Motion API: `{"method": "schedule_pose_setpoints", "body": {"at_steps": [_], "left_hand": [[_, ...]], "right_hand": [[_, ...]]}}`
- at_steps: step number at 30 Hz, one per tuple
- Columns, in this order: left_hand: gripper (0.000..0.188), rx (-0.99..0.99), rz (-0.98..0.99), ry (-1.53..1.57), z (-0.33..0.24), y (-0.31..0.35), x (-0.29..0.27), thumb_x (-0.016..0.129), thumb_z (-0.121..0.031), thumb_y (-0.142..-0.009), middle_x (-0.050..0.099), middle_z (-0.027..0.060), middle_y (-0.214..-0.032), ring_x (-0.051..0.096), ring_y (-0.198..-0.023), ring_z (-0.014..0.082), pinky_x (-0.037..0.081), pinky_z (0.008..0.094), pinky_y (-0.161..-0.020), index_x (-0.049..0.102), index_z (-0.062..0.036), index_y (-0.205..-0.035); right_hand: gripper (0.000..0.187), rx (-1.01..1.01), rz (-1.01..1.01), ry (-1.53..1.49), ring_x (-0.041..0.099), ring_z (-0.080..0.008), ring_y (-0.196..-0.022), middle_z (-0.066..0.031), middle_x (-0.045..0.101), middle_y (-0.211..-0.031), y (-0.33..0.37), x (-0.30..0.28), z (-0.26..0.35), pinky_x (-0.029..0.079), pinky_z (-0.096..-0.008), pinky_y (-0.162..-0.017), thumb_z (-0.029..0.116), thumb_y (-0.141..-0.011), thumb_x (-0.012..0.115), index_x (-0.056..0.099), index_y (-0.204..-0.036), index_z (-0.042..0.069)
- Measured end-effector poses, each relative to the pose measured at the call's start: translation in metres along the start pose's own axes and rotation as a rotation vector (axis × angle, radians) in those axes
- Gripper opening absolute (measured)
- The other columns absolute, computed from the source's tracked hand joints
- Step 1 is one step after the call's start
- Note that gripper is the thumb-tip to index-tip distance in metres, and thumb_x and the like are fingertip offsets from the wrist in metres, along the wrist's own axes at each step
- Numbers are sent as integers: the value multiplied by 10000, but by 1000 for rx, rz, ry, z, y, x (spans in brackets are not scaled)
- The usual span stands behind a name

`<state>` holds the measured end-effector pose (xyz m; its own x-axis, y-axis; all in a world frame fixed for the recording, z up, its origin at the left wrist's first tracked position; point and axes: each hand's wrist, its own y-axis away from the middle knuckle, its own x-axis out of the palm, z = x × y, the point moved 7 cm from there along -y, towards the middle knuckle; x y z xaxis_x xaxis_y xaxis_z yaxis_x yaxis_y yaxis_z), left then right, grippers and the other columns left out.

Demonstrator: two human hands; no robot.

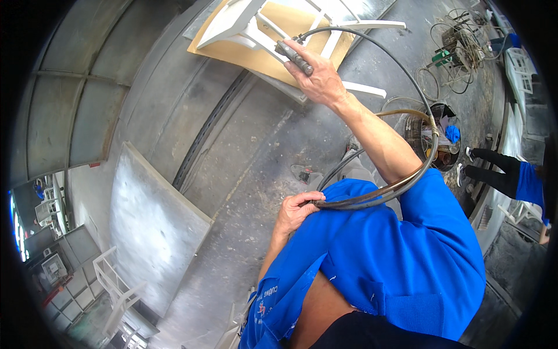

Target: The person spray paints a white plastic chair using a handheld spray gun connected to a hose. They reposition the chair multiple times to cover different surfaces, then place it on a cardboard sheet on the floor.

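Note:
My right hand (323, 80), arm stretched forward, is closed around the grey metal handle of a spray gun (300, 60). Just beyond the gun is a white chair (235, 23), tipped over with its legs pointing right, on a tan board (218, 52). From the gun a dark hose (401, 56) arcs right and loops back past my right elbow. Close to my body, my left hand (295, 213) grips the bunched hose lines at the front of my blue shirt. The gun's nozzle cannot be made out.
A black bin (414, 138) with rags and scraps stands to the right. Tangled cables and equipment (459, 49) lie at the far right. A person (505, 171) in dark trousers is at the right edge. A large grey panel (154, 227) and a white frame (119, 291) are at left.

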<state>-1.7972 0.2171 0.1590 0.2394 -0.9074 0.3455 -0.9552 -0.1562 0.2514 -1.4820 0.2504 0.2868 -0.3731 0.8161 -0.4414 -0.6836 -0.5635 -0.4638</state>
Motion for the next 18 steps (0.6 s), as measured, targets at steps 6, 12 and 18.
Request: {"method": "schedule_pose_setpoints", "body": {"at_steps": [6,12,18], "left_hand": [[256,24,32,-33,-3,-7,2,772,-3,-870,777,127,-1100,710,-1120,241,551,373,-1010,758,-19,-1125],[249,41,126,-100,-11,-32,21,755,13,-874,775,125,-1111,718,-1097,241,557,364,-994,757,-16,-1121],[251,97,271,-200,-23,-81,62,731,-8,-882,771,115,-1122,724,-1065,232,560,360,-968,749,-25,-1132]], "right_hand": [[477,177,147,86,692,-384,-1148,-242,702,-1234,44,-12,-20,544,-419,-954,208,-990,681,573,-1450,137],[502,334,167,112,674,-388,-1165,-242,701,-1232,124,-62,-44,525,-422,-977,217,-999,670,550,-1481,149],[510,630,55,-15,669,-275,-1203,-179,697,-1316,164,-149,-63,506,-385,-1016,221,-1005,666,540,-1492,135]]}}
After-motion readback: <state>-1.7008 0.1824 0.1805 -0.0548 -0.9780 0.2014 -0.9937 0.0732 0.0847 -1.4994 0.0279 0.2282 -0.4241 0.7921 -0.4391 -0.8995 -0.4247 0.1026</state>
